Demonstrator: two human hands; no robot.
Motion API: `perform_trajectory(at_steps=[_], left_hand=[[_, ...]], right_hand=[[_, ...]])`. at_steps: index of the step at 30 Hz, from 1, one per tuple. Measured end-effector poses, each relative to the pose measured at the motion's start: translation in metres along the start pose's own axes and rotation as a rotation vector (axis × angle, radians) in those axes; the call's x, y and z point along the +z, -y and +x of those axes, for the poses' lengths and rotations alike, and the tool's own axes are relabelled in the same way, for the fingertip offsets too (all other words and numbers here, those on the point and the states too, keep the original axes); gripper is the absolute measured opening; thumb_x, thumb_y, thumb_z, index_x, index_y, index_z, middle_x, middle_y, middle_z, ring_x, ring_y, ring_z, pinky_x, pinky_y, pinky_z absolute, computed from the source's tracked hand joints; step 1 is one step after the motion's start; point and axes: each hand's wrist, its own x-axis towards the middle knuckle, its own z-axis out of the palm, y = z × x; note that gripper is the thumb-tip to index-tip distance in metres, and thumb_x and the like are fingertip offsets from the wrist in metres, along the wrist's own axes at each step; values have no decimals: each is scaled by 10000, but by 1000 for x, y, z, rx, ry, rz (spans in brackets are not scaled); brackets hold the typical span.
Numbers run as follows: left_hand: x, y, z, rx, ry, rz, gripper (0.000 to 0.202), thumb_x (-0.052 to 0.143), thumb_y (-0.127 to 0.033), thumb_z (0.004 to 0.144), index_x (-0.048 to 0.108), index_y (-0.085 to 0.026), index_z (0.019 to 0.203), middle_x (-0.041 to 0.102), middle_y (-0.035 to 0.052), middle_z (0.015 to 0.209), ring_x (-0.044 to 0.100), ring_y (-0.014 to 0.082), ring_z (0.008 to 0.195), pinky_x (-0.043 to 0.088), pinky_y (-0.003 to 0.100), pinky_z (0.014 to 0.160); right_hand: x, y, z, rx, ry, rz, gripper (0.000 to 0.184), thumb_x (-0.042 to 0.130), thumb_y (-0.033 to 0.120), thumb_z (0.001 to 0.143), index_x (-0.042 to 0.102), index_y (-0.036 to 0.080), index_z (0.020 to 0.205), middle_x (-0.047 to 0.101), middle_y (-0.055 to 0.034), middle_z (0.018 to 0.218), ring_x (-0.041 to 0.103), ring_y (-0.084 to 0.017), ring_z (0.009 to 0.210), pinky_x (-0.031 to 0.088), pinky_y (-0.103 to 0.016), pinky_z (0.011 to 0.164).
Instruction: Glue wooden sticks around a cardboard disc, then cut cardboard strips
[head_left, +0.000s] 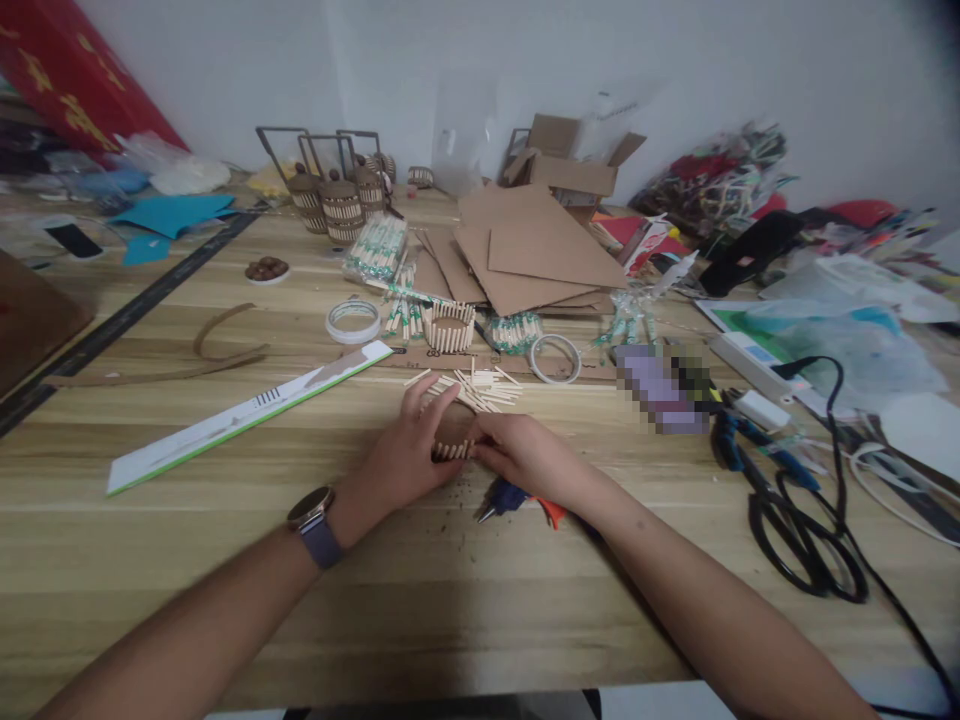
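Observation:
My left hand point(401, 450) wraps round the left side of a small round cardboard piece point(454, 425), its fingers along the far rim and its thumb near the front. A row of short wooden sticks lines the near side of this piece. At its right edge the fingers of my right hand point(521, 450) are pinched together; what lies between them is hidden. Loose wooden sticks point(487, 385) are heaped just beyond my hands. Close below my right hand lies a glue gun point(502, 498) with a dark blue body, a metal tip and an orange part.
Beyond the heap stands another stick-covered ring point(451, 328), between two tape rolls point(353, 322). Cardboard sheets point(540, 255) are stacked behind it. A white and green strip point(247, 415) lies left. Black cable-handled tools point(795, 530) lie right. Small lidded buckets point(341, 210) stand at the back.

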Motion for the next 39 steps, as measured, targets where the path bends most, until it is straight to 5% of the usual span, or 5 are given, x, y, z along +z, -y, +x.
perform_trajectory(at_steps=[26, 30, 32, 35, 39], left_hand=[[-2, -1, 0, -19, 18, -19, 904, 801, -206, 727, 294, -282, 1471, 259, 173, 1535, 320, 384, 1451, 387, 595, 1136], [-1, 1, -1, -18, 12, -42, 899, 795, -217, 736, 293, -300, 1477, 243, 158, 1547, 300, 387, 1460, 380, 600, 1139], [-1, 2, 0, -15, 16, -61, 904, 797, -224, 736, 288, -311, 1478, 232, 153, 1553, 288, 390, 1465, 370, 608, 1142], [-3, 3, 0, -21, 26, -71, 926, 804, -199, 725, 280, -311, 1480, 226, 157, 1550, 260, 390, 1480, 337, 616, 1161], [-6, 5, 0, -37, 37, -57, 982, 843, -182, 698, 269, -311, 1484, 227, 164, 1551, 253, 388, 1486, 288, 625, 1188]], right_hand=[[0, 0, 2, -10, -11, -59, 125, 596, 45, 855, 653, 157, 853, 697, -52, 844, 599, -178, 789, 383, -246, 692], [-10, 6, 1, -72, -14, -108, 182, 643, 75, 843, 660, 153, 1006, 693, -67, 915, 605, -196, 842, 401, -269, 737], [-19, 6, -6, -63, -48, -133, 196, 649, 128, 864, 646, 156, 1058, 678, -69, 929, 599, -199, 842, 408, -278, 737], [-37, 0, -26, 25, -95, -175, 47, 610, 212, 910, 632, 176, 890, 647, -53, 857, 584, -186, 774, 400, -276, 691], [-52, -13, -62, 204, 17, -196, 142, 600, 275, 915, 590, 208, 790, 637, -30, 769, 575, -182, 692, 365, -276, 619]])
